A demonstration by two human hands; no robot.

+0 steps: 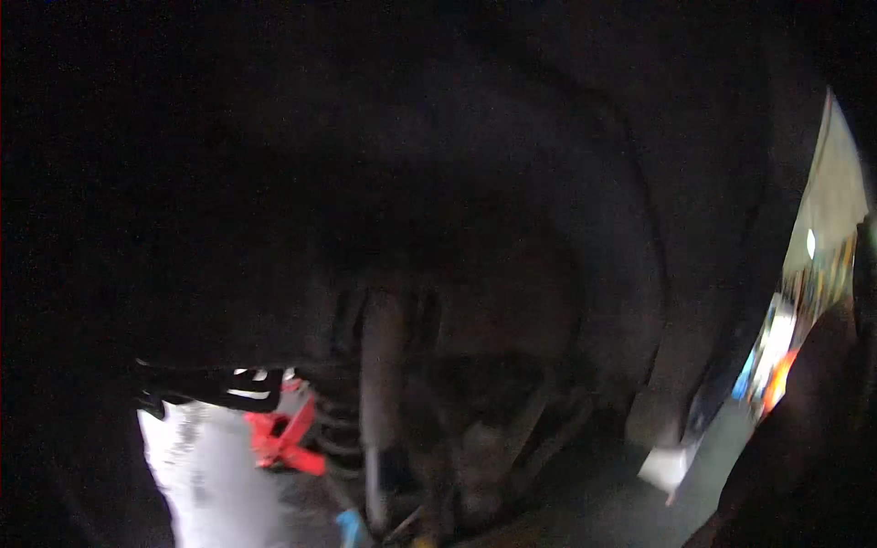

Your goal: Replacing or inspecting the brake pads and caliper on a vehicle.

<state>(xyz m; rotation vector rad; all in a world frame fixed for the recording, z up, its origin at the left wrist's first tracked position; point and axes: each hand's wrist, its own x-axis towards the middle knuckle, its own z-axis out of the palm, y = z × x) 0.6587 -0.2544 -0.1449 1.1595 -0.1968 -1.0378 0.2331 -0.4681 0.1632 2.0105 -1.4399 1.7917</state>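
Note:
Neither of my hands can be made out in this dark picture. Close before me is what looks like the inside of a vehicle's wheel arch (pixel 639 219). A grey upright shock absorber (pixel 379 365) runs down its lower middle. Left of it, the dim coils of a spring (pixel 338 425) show. Low on the left, beyond the spring, stands a blurred red metal piece that looks like a jack (pixel 283 434). Deep shadow hides most other parts.
A small blue thing (pixel 349 525) shows at the bottom edge. Pale floor (pixel 219 484) appears at the lower left. On the right, a bright gap shows a blurred white object (pixel 775 338) and an orange one (pixel 778 379). A dark unclear shape (pixel 795 447) fills the lower right.

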